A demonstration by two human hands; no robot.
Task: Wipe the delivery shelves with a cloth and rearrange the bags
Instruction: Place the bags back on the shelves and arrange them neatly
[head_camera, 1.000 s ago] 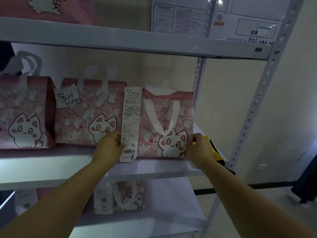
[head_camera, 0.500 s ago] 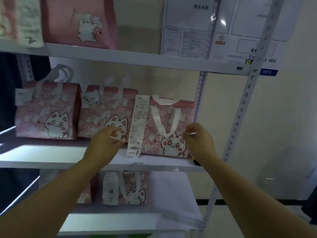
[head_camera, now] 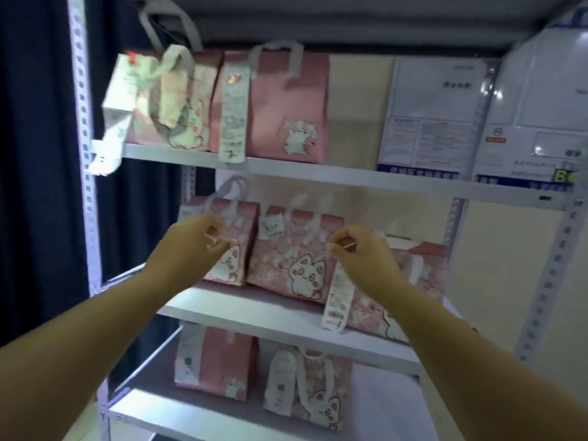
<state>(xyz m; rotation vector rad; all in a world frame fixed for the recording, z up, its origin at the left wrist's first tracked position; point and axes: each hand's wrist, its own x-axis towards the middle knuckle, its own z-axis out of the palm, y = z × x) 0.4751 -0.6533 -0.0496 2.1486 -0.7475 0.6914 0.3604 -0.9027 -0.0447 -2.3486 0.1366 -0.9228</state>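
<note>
Bare forearms (head_camera: 95, 329), bare left hand (head_camera: 191, 246), bare right hand (head_camera: 359, 254)

Pink paper bag (head_camera: 296, 265) between left hand (head_camera: 194, 246) and right hand (head_camera: 362, 259) showed white cartoon cat over pale scattered-slip print. Above both, plainer pink bag (head_camera: 286, 100) bore small white cat.

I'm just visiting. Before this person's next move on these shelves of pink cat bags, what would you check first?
1. Hands free: left hand and right hand are curled, with nothing visibly held: ok.
2. Cloth within reach: none in view: cannot tell.
3. Middle-shelf bags standing in a row: ok.
4. Top-left bag tilts, and its receipt dangles past the shelf end: not ok.
5. Lower-shelf bags upright: ok.
</note>
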